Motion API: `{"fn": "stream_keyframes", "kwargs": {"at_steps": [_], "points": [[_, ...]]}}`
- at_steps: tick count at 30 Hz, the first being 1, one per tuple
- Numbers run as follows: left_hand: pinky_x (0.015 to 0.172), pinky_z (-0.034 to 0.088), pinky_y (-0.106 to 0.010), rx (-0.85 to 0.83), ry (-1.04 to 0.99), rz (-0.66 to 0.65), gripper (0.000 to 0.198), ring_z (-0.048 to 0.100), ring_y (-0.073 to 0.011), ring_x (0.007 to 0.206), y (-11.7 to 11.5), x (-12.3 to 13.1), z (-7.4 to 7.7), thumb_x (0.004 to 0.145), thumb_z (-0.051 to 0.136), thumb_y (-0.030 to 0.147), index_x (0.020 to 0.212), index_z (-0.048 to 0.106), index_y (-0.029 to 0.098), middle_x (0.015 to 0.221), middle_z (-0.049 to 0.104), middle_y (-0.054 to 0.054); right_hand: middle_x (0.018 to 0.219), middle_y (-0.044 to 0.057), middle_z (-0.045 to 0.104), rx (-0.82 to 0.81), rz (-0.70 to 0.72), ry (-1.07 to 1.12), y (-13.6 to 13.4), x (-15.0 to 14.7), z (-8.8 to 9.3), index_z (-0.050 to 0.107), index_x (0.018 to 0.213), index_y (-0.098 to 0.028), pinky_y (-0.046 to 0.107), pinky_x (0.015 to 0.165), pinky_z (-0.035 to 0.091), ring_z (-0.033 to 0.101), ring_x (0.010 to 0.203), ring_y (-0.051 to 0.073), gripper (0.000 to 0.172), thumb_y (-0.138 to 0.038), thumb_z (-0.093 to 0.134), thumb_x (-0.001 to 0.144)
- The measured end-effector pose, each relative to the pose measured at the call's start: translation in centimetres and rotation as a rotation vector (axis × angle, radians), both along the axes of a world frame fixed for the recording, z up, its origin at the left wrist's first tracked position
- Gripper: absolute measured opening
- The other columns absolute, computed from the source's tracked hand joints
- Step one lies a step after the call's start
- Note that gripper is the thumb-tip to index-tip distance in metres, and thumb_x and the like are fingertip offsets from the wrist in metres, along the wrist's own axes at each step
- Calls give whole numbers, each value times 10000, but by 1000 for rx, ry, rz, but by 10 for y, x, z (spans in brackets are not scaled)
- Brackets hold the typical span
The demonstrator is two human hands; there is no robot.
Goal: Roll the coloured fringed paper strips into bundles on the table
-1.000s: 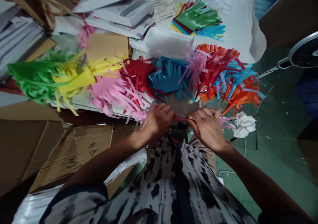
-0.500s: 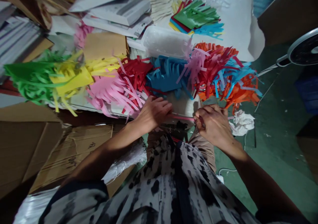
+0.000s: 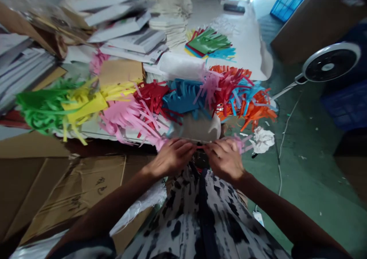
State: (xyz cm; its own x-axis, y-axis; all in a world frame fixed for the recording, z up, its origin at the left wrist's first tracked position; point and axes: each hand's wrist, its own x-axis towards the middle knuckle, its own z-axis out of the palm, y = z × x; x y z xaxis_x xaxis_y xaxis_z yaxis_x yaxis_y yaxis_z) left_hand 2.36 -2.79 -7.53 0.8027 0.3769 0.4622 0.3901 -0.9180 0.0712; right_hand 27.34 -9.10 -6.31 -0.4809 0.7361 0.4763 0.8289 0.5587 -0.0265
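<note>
Two hands of mine meet at the near edge of a bundle of multicoloured fringed paper point(image 3: 183, 96). My left hand point(image 3: 172, 157) and right hand point(image 3: 225, 159) are curled closed, pinching a thin paper strip point(image 3: 200, 146) between them, right below the bundle's pale beige middle point(image 3: 199, 127). A crumpled white tissue point(image 3: 262, 139) lies just beyond my right hand, and a clear plastic tub point(image 3: 180, 65) sits behind the bundle.

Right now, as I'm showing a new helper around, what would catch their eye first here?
A wide band of fringed coloured paper in green, yellow, pink, red, blue and orange runs across the middle of the view. Just below it, the left hand and right hand hold a thin strip. Beyond lies a smaller stack of fringed paper.
</note>
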Motion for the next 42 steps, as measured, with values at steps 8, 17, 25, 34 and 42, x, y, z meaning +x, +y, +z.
{"fn": "stream_keyframes", "kwargs": {"at_steps": [8, 17, 25, 34, 42], "points": [[775, 561, -360, -1, -139, 161, 226, 734, -230, 897, -25, 3, 2, 940, 679, 154, 1150, 739, 213, 1019, 803, -87, 950, 32, 764, 50, -69, 21, -5, -20, 1, 758, 1052, -240, 415, 895, 360, 619, 1011, 211, 113, -187, 688, 980], [747, 585, -296, -1160, -613, 261, 307, 775, -209, 858, -14, 42, 78, 1005, 652, 433, 1177, 810, 233, 1028, 835, -68, 930, -17, 763, 287, -164, 203, 24, 10, 63, 745, 966, -302, 412, 934, 373, 659, 910, 174, 33, -270, 739, 974], [628, 473, -204, -1884, -886, 80, 226, 622, -96, 643, 1, 68, 96, 847, 847, 396, 861, 806, 175, 742, 723, -19, 923, 10, 765, 219, -294, 263, 27, 17, 86, 767, 888, -300, 442, 950, 372, 677, 884, 194, 99, -337, 736, 974], [701, 488, -222, -1635, -867, 188, 199, 649, -116, 754, 5, 76, 89, 840, 855, 391, 834, 816, 197, 863, 762, -18, 829, 12, 765, -62, -140, 708, 38, 8, 96, 768, 830, -269, 406, 860, 507, 684, 885, 206, 149, -257, 696, 960], [881, 519, -273, -1511, -969, 121, 184, 687, -141, 891, 26, 94, 96, 887, 816, 395, 887, 818, 211, 971, 796, -24, 980, 34, 784, -439, -35, 1163, 65, 12, 96, 796, 957, -258, 359, 821, 541, 705, 934, 199, 173, -373, 668, 979]]}}
